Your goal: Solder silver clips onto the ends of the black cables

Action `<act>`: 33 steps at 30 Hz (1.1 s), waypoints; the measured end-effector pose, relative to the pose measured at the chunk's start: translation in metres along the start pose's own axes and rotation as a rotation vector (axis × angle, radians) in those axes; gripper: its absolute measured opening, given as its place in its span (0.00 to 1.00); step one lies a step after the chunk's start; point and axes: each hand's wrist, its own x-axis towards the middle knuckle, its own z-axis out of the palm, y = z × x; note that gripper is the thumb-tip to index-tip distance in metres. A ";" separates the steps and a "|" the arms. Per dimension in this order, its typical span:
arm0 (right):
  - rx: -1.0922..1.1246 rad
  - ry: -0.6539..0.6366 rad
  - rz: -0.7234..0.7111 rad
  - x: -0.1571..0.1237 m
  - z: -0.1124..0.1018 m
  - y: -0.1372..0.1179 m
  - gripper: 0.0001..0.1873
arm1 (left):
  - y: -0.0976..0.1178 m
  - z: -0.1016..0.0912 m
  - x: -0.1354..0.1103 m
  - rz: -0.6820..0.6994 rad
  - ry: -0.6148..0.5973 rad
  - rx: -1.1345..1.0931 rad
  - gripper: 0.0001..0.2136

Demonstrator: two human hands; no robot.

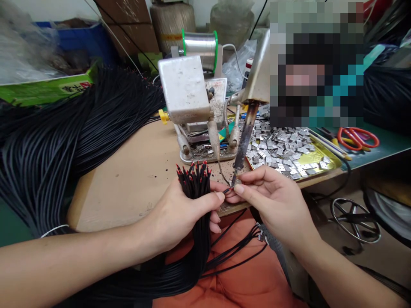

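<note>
My left hand (192,205) is closed round a thick bundle of black cables (196,182) with red-tipped ends. One cable from it reaches across to my right hand (266,192). That hand pinches a small metal plate (237,183), partly hidden by the thumb and fingers. The tip of a soldering iron (242,145) comes down onto the spot where plate and cable end meet. A thin feed tube (214,137) from the soldering machine (183,90) ends at the same spot. Below, several cables with metal plates (261,233) at their ends lie over an orange cloth (244,273).
A yellow tray (332,160) of loose metal plates stands behind my right hand, with red-handled scissors (358,139) beyond it. A solder spool (201,47) sits atop the machine. A large heap of black cables (64,137) covers the left side. Another person, blurred out, is across the table.
</note>
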 end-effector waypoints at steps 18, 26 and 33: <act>0.026 -0.010 -0.039 -0.001 0.002 0.002 0.09 | -0.002 -0.003 0.000 0.027 0.001 -0.016 0.11; 0.032 -0.008 -0.040 -0.001 0.002 0.002 0.09 | -0.001 -0.002 0.001 0.026 -0.017 -0.024 0.10; 0.041 -0.011 -0.048 0.000 0.002 0.003 0.09 | 0.000 -0.003 0.001 0.034 -0.022 0.026 0.11</act>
